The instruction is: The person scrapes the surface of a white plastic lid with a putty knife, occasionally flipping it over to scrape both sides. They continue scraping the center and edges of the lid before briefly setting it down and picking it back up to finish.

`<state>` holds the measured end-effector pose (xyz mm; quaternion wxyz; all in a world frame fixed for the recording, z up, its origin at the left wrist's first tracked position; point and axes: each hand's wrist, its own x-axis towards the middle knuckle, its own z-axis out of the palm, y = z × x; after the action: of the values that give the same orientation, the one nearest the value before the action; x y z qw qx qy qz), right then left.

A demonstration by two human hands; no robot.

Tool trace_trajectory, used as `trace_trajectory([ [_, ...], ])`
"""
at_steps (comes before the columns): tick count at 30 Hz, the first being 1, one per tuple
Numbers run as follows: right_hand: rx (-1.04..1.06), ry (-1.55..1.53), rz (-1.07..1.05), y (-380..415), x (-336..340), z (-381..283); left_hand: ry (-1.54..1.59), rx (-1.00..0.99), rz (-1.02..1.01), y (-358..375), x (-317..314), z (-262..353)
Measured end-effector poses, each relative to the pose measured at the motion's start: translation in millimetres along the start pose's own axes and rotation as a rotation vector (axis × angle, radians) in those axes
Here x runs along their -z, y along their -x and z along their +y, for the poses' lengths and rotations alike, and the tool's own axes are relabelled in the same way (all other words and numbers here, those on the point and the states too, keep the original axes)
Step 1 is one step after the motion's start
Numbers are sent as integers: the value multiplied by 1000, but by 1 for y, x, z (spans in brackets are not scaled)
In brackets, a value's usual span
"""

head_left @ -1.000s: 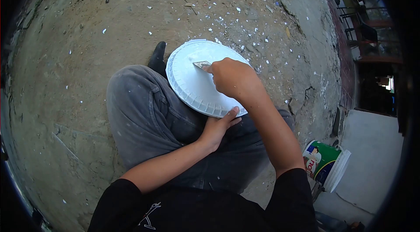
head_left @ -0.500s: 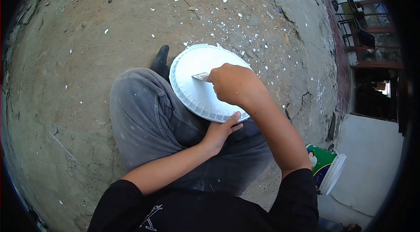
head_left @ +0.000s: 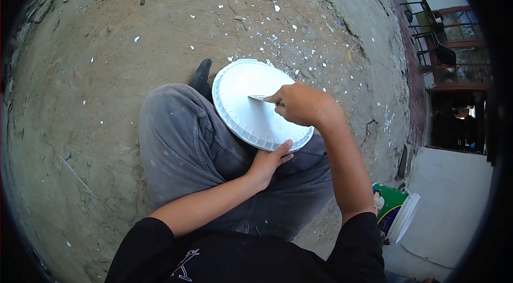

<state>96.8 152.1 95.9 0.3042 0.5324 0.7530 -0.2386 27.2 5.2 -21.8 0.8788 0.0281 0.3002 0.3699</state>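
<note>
A round white lid (head_left: pixel 251 83) with a ridged rim rests tilted on my lap. My left hand (head_left: pixel 269 164) grips its near edge, thumb on the rim and fingers underneath. Above the lid's right part, my right hand (head_left: pixel 304 104) is closed round a scraper, its index finger stretched along it. The scraper's metal blade (head_left: pixel 257 97) points left, over or against the lid's white surface; whether it touches cannot be made out.
White flakes (head_left: pixel 278 42) lie scattered on the dirt ground beyond the lid. A green bucket (head_left: pixel 393 203) with a white rim is at the right. Chairs (head_left: pixel 443 54) stand by the building at the upper right.
My right hand and the scraper have moved to the right across the lid, and the blade looks narrower. My left hand still holds the rim.
</note>
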Motion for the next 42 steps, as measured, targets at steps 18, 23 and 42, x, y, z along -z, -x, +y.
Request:
trace_trajectory([
  [18, -75, 108, -13, -29, 16, -20, 99, 25, -39, 2, -2, 2],
  [23, -88, 88, -78, -25, 37, -25, 86, 31, -18, 6, -6, 5],
  [42, -215, -43, -119, -121, 12, -23, -33, -13, -44, -3, 10, -4],
])
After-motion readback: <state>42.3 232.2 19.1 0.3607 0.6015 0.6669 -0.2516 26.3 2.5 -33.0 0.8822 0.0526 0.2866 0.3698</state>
